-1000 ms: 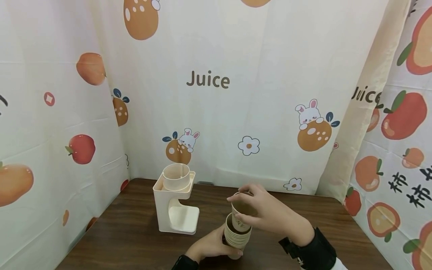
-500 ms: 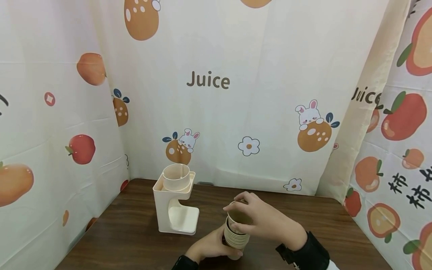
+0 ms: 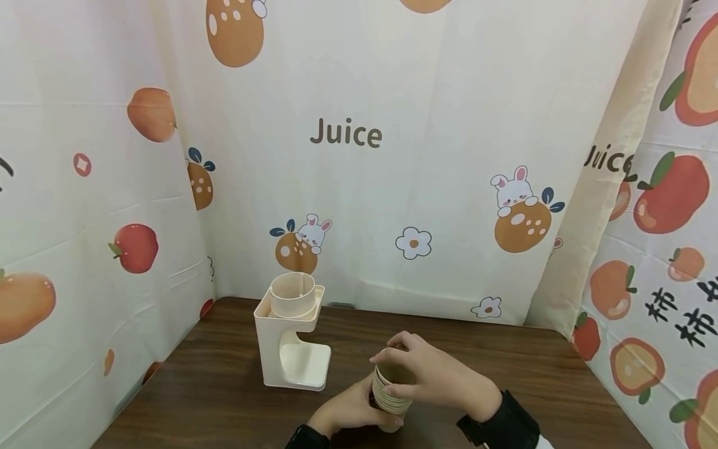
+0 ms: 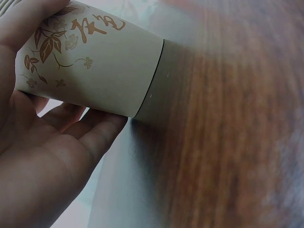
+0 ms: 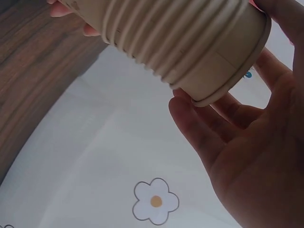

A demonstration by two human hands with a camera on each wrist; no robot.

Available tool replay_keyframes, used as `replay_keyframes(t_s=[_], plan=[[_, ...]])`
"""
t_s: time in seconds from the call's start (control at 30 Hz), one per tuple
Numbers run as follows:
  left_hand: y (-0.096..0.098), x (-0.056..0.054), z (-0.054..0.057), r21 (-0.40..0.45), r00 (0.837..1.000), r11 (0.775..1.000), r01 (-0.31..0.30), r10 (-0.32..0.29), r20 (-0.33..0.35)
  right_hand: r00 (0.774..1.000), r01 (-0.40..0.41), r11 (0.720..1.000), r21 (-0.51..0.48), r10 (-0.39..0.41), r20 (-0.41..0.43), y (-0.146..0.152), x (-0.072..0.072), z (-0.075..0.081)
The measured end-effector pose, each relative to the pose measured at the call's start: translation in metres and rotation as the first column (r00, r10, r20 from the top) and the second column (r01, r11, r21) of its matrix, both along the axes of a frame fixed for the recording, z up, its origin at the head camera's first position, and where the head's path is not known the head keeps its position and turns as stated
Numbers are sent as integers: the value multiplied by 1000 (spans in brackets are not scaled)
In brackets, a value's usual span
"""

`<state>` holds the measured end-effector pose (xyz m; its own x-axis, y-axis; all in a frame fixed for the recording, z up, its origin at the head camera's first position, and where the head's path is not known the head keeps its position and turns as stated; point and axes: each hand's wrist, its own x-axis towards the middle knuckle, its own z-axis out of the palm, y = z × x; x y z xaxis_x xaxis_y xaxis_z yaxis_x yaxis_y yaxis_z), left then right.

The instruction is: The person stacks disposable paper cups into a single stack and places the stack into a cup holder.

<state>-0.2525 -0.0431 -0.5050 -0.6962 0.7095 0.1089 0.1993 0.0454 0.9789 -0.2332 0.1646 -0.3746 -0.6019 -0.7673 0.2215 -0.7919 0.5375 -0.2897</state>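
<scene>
A stack of nested beige paper cups (image 3: 391,402) stands upright on the table, its ribbed rims showing. My left hand (image 3: 349,405) grips the stack low down; in the left wrist view, thumb and fingers wrap the bottom cup (image 4: 109,61), printed with brown leaves and characters. From above, my right hand (image 3: 437,374) holds the topmost cup (image 5: 228,57) by its rim, thumb on one side and fingers on the other. That cup sits down in the stack, with a short band of its wall above the other rims. The right hand partly hides its mouth.
Left of the hands stands a cream plastic stand (image 3: 272,355) with a round open cylinder (image 3: 293,296) on top and a flat foot (image 3: 308,368). The dark wooden table (image 3: 213,386) is bounded by a fruit-print curtain (image 3: 370,206) behind and at both sides.
My right hand has moved down and slightly left, lowering the top cup further into the stack. The left hand has stayed on the stack.
</scene>
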Motion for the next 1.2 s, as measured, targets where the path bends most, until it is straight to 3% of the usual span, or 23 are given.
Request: replay_keyframes(t_s=[0.6, 0.8, 0.97, 1.2], plan=[[0, 1, 2, -9, 1000, 1000, -3, 3, -5, 1000, -31, 999, -22, 31, 1, 3, -1, -11], [1, 0, 1, 25, 999, 999, 24, -23, -26, 1000, 17, 999, -33, -18, -20, 9, 0, -17], [0, 1, 3, 45, 999, 999, 14, -12, -39, 996, 90, 995, -52, -89, 19, 17, 0, -24], [1, 0, 4, 59, 1000, 998, 23, -23, -7, 985, 157, 986, -53, -153, 84, 27, 1, -32]])
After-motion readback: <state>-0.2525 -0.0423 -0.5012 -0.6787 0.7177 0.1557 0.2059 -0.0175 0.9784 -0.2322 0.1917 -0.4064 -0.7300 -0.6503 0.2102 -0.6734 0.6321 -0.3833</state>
